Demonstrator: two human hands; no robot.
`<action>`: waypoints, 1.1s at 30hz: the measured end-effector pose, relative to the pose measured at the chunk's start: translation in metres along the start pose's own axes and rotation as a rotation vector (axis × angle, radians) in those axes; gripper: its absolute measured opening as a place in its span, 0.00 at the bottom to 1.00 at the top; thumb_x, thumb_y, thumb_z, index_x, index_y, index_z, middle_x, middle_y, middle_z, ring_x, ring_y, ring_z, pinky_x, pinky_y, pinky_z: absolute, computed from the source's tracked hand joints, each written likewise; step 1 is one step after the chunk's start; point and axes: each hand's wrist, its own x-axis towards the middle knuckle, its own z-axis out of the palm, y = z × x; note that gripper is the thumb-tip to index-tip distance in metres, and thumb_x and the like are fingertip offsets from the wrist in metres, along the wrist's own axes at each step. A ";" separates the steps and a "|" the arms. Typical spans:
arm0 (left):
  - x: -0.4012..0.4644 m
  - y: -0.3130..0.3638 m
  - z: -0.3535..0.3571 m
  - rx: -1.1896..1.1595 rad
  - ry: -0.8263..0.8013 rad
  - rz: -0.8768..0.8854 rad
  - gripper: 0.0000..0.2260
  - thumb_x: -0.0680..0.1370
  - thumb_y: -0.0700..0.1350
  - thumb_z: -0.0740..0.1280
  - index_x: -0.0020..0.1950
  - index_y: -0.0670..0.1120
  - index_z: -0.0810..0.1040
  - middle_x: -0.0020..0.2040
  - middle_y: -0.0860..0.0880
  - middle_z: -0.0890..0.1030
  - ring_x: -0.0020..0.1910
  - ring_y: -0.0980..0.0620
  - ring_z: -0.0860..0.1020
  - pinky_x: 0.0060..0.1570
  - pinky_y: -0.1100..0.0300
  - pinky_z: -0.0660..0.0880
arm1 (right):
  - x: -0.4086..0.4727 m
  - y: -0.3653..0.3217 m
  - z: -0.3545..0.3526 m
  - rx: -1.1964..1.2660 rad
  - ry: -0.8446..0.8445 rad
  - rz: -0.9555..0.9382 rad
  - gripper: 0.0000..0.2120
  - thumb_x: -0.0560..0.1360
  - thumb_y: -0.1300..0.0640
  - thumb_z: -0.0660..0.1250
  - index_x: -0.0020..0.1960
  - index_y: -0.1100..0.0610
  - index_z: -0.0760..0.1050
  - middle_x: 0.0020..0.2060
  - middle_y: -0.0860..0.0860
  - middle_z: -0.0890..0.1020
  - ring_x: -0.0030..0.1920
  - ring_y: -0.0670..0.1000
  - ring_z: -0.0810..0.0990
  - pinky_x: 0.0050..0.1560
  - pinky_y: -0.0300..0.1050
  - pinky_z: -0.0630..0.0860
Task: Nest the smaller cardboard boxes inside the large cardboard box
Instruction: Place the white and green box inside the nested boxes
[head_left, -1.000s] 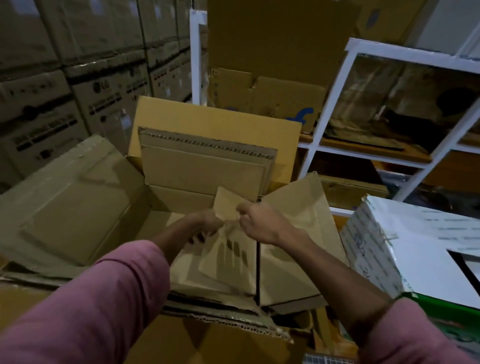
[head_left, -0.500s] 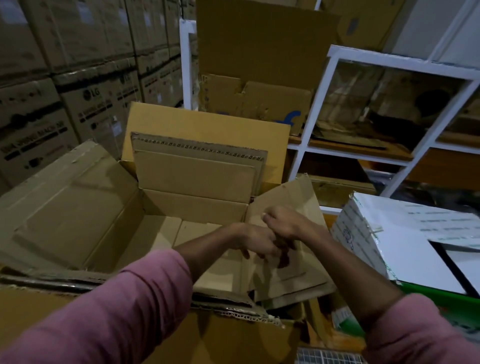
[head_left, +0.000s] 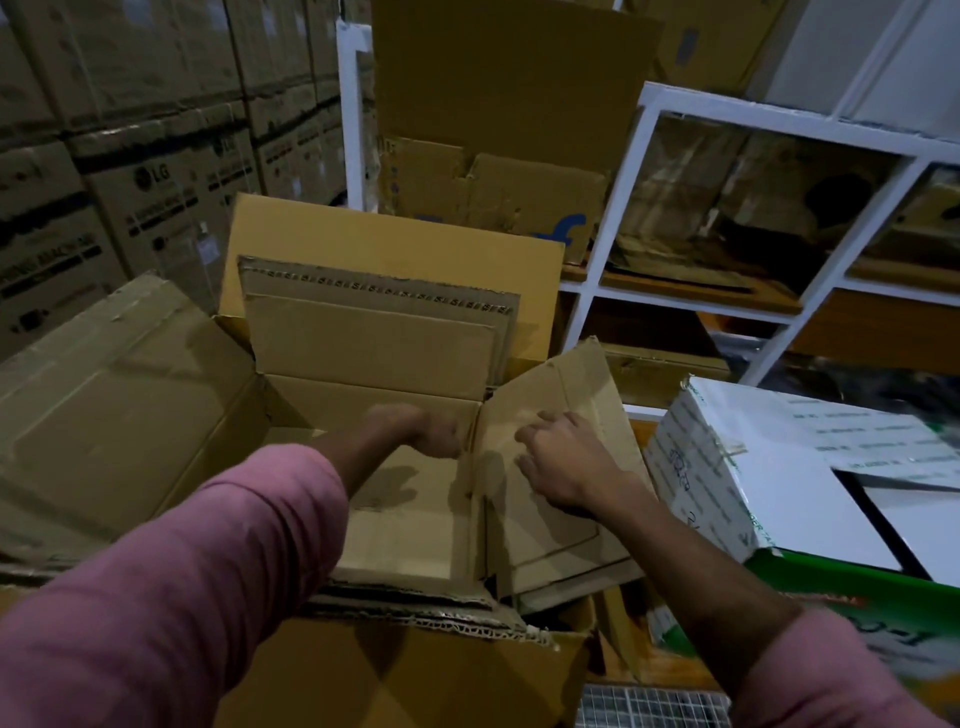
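Note:
A large yellow-brown cardboard box (head_left: 415, 675) stands open in front of me, its back flap upright. A smaller brown box (head_left: 405, 525) sits nested inside it, flaps spread: one left (head_left: 119, 415), one at the back (head_left: 374, 343), one right (head_left: 566, 540). My left hand (head_left: 415, 428) is blurred, low inside the smaller box, curled against the fold of the right flap. My right hand (head_left: 566, 462) lies on top of that right flap, fingers apart and bent, pressing on it and gripping nothing.
A white and green carton (head_left: 810, 483) sits close on the right. Behind it is a white shelf frame (head_left: 618, 218) holding flattened cardboard. Stacked printed cartons (head_left: 156, 171) wall off the left. More cardboard (head_left: 498, 197) stands behind the box.
The loose cardboard flap that both hands held in the middle has swung right and outward. My hands have parted: the left is down by the fold, the right on the flap.

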 end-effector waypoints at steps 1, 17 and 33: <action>0.006 -0.006 -0.004 0.017 0.072 -0.014 0.21 0.85 0.47 0.59 0.77 0.40 0.67 0.75 0.41 0.69 0.71 0.41 0.70 0.66 0.50 0.69 | 0.000 -0.003 -0.001 -0.001 0.017 -0.010 0.20 0.83 0.46 0.58 0.69 0.53 0.76 0.69 0.54 0.78 0.75 0.56 0.68 0.76 0.59 0.61; 0.095 -0.068 -0.042 -0.030 0.350 -0.070 0.43 0.82 0.53 0.63 0.81 0.45 0.33 0.80 0.47 0.29 0.78 0.37 0.30 0.76 0.33 0.41 | 0.011 -0.018 0.002 0.105 0.027 0.008 0.21 0.83 0.44 0.57 0.72 0.52 0.74 0.69 0.52 0.78 0.76 0.55 0.66 0.76 0.55 0.61; 0.093 -0.061 -0.033 -0.089 0.258 -0.060 0.42 0.82 0.56 0.63 0.82 0.45 0.36 0.81 0.41 0.34 0.78 0.34 0.34 0.77 0.34 0.44 | 0.027 -0.033 0.002 0.091 0.060 0.008 0.17 0.82 0.46 0.59 0.68 0.50 0.75 0.66 0.51 0.79 0.73 0.56 0.69 0.72 0.53 0.63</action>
